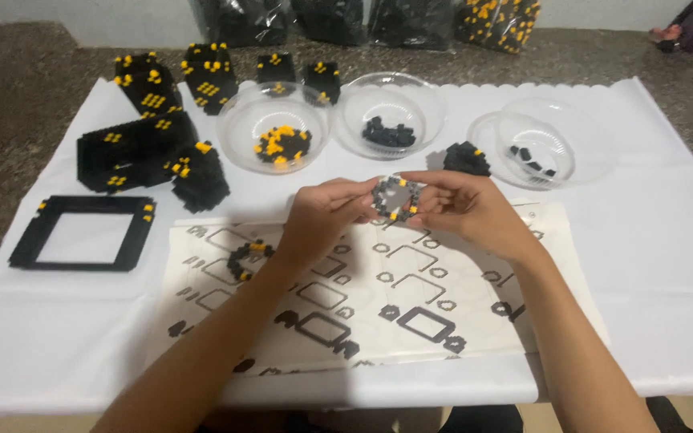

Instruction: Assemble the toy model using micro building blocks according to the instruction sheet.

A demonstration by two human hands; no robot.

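Forearms are coming in from 6 o'clock, meeting mid-frame. Left hand (324, 215) and right hand (463, 210) are both pinching a small brick ring (395, 197), black w/ yellow bits, held up over the sheet (475, 321); fingers closed on its edges from 9 and 3 o'clock. Sheet is lying on a white cloth (667, 265). Another ring (246, 259) is sitting on the sheet at 9 o'clock of the hands. Bowls at 12 o'clock: yellow bricks (281, 147), black bricks (388, 132), nearly empty one (536, 160) at 2 o'clock. Finished black blocks (154, 120) are stacking up at 10–11 o'clock, a square frame (82, 232) at 9. Judging by that, many sections look done; rings seem partway, loose bricks still left.
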